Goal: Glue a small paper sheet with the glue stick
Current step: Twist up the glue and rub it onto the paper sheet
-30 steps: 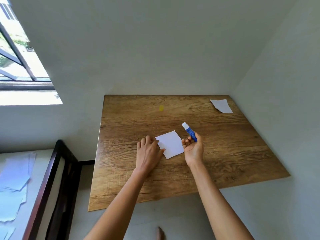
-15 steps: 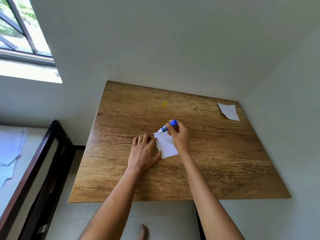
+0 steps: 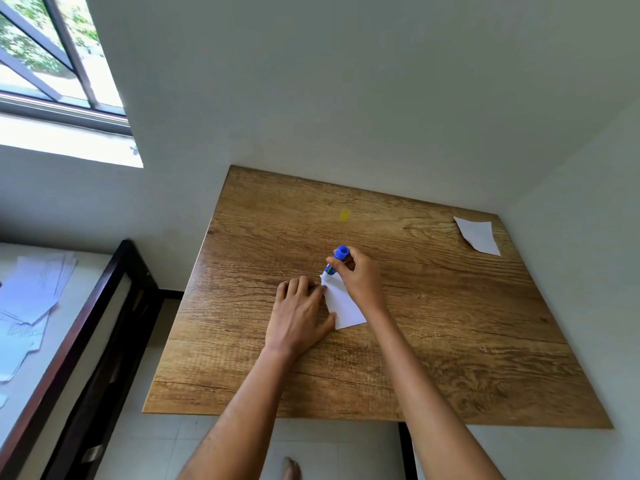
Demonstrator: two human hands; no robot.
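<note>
A small white paper sheet point(image 3: 341, 304) lies near the middle of the wooden table point(image 3: 450, 341). My left hand point(image 3: 299, 315) rests flat, palm down, with its fingertips and thumb on the sheet's left edge. My right hand point(image 3: 358, 277) grips a blue glue stick point(image 3: 337, 259) almost upright, its lower tip on the sheet's far corner. My right hand and wrist cover part of the sheet.
A second white paper point(image 3: 479, 235) lies at the table's far right corner. A small yellow cap point(image 3: 345, 215) sits toward the far edge. Walls close off the table's back and right sides. To the left stands a dark-framed bed point(image 3: 86, 327) with scattered papers point(image 3: 31, 292).
My right hand has turned the glue stick from pointing away from the sheet to tip down on its far corner. My left hand has stayed on the sheet's left edge. The camera has shifted.
</note>
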